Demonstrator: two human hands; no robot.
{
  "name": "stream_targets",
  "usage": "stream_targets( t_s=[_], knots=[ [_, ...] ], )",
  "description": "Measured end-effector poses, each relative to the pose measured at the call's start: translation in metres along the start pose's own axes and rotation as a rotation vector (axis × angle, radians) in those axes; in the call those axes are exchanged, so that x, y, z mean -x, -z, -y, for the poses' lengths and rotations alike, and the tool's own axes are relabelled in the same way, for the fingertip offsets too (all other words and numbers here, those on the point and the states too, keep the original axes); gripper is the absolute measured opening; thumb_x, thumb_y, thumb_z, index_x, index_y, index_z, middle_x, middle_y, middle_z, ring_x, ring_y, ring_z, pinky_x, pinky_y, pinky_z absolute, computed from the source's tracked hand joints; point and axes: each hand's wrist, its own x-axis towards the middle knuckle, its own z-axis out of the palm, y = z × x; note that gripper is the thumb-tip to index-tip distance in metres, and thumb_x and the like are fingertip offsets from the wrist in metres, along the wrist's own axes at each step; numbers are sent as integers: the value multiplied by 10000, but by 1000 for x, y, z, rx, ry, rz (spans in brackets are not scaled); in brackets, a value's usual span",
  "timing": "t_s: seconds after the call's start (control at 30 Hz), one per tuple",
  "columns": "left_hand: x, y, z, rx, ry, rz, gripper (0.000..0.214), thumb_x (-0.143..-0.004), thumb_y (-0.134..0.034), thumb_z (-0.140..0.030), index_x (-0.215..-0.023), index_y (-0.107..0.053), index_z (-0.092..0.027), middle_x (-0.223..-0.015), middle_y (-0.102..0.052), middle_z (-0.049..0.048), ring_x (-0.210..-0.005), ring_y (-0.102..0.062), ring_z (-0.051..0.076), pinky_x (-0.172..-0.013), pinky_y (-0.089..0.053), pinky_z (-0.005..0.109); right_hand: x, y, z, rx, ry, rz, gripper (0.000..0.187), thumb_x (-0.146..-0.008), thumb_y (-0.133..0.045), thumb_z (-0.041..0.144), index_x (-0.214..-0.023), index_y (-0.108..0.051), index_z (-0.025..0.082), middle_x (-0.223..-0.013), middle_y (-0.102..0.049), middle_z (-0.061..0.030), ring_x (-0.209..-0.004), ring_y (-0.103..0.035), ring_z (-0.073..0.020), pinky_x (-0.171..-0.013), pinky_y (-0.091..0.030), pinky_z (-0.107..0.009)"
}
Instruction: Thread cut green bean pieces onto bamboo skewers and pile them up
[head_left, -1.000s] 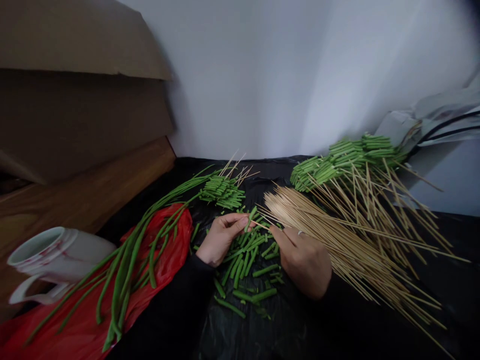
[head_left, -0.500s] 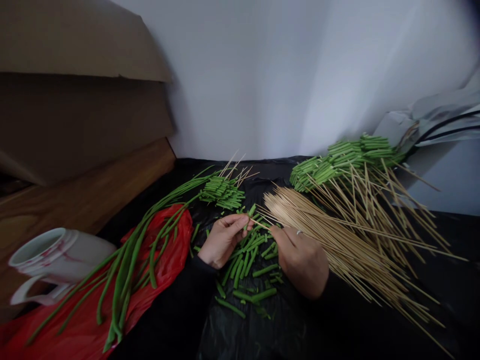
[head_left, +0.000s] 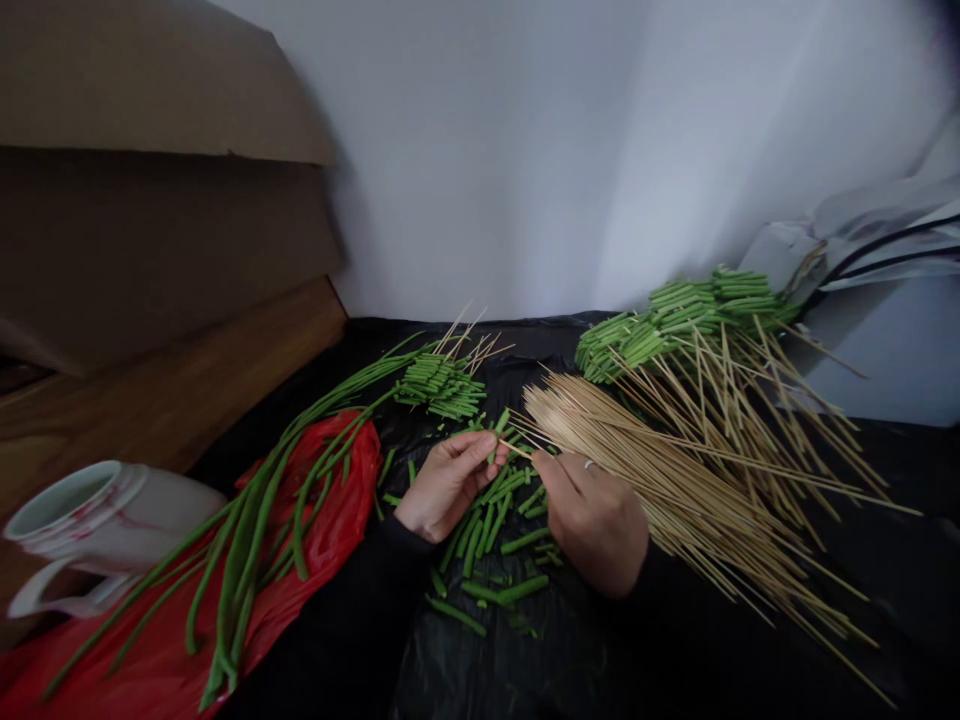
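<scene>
Between the thumb and fingers of my left hand (head_left: 448,482) is a short green bean piece (head_left: 502,422), its upper end poking out. My right hand (head_left: 594,515), with a ring on one finger, is closed around a thin bamboo skewer (head_left: 516,447). The skewer's tip meets the bean at my left fingertips; whether it has gone in is hidden. Below both hands lie many loose cut bean pieces (head_left: 480,545). Just beyond them sits a small stack of skewered beans (head_left: 440,385). Right of my right hand spreads a large pile of bare skewers (head_left: 660,465).
Long uncut beans (head_left: 259,520) drape over a red plastic bag (head_left: 330,530) on the left, near a white pitcher (head_left: 112,515) lying tilted. More skewered beans (head_left: 679,320) are heaped at the back right. Black plastic sheeting (head_left: 517,670) covers the surface; a cardboard box (head_left: 165,230) stands left.
The whole view has shifted slightly, with things sitting a little further left. Both hands keep nearly the same pose, still on the bean piece and skewer.
</scene>
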Motion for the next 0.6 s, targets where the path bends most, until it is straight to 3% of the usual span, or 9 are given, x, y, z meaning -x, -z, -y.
stream_targets(
  t_s=[0.43,0.6],
  knots=[
    [1,-7,9,-82,-2,54,180,-656,-810,-268,-709,-722,-121,-715,-655,25,-666,-557,82,-674,-437,205,-8,1,7,10,6,2,186,-929,-429,142,-964,-612,144,-662,-550,-18,-588,-462,-129,-555,-262,-297],
    [0,-6,3,-151,-83,12,182,-640,-814,-273,-672,-720,-121,-665,-638,15,-633,-534,86,-651,-420,218,-11,-1,8,-32,-7,32,145,-927,-455,174,-938,-599,156,-679,-552,-16,-608,-479,-131,-557,-269,-295]
  ],
)
